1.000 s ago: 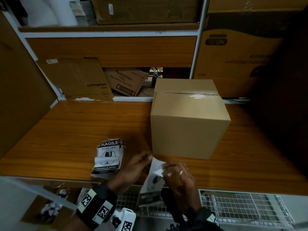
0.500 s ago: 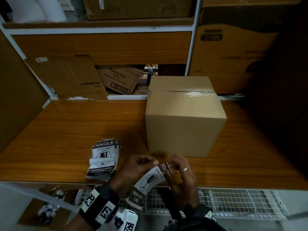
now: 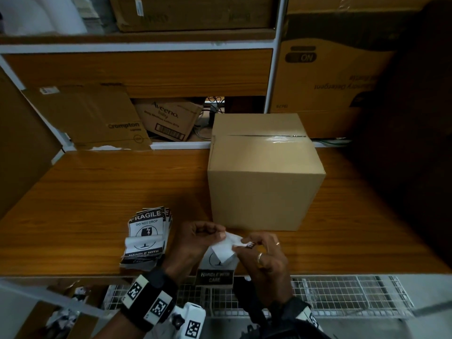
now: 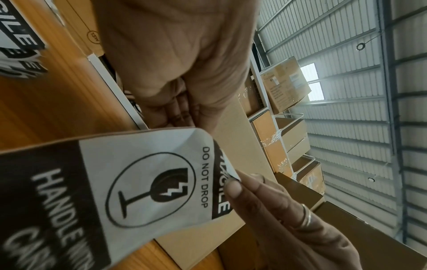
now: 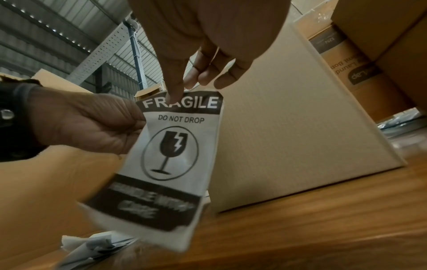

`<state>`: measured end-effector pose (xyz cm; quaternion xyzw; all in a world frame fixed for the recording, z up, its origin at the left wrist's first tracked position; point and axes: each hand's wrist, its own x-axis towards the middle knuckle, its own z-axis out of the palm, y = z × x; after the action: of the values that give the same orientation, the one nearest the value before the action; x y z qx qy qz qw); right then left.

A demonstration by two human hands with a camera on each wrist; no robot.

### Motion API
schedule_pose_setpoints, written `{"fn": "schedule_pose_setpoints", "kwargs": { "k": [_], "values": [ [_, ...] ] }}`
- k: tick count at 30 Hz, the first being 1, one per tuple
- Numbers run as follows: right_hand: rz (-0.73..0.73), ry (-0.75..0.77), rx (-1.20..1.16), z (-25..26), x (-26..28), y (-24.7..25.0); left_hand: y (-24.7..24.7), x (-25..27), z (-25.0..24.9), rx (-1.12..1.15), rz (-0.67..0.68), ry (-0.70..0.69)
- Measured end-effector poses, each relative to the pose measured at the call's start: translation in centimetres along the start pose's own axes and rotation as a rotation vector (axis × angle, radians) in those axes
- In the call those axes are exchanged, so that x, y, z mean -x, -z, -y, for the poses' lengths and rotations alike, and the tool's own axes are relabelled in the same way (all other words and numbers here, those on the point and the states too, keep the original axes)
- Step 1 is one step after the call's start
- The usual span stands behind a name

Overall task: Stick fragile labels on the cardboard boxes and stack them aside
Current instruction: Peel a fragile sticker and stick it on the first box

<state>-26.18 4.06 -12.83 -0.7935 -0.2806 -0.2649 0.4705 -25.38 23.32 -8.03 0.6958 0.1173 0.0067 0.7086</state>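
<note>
Currently peeling: label (image 3: 221, 250) pinched at top corners by left hand (image 3: 195, 241) and right hand (image 3: 265, 253), just before unlabelled box (image 3: 264, 172) on worktop (image 3: 97, 192); sticking, stacking pending.

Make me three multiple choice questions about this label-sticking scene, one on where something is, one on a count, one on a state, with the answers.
1. Where does the stack of labels lie?
A. on top of the box
B. on the desk, left of the box
C. on the upper shelf

2. How many sealed boxes stand on the desk?
A. one
B. two
C. three

3. What state is the held label in?
A. stuck flat on the box
B. lying untouched on the stack
C. pinched by both hands at its top

Answers:
B, it sits beside the cardboard box.
A, only that box stands there.
C, left hand and right hand pinch it.
</note>
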Motion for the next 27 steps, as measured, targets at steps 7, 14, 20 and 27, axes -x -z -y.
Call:
{"fn": "schedule_pose_setpoints", "kwargs": {
  "k": [7,14,20,27],
  "values": [
    [-0.023,0.115,0.079,-0.3,-0.1,-0.4,0.1,-0.2,0.5,-0.019,-0.1,-0.079],
    [-0.026,0.131,0.1,0.0,0.5,-0.5,1.4,-1.2,1.0,-0.073,-0.234,-0.139],
    [-0.038,0.155,0.052,0.1,1.4,-0.8,2.0,-1.1,1.6,-0.139,-0.283,-0.164],
    [0.019,0.155,-0.012,0.5,2.7,-0.2,6.1,-2.9,1.4,-0.264,-0.44,-0.254]
  ]
}}
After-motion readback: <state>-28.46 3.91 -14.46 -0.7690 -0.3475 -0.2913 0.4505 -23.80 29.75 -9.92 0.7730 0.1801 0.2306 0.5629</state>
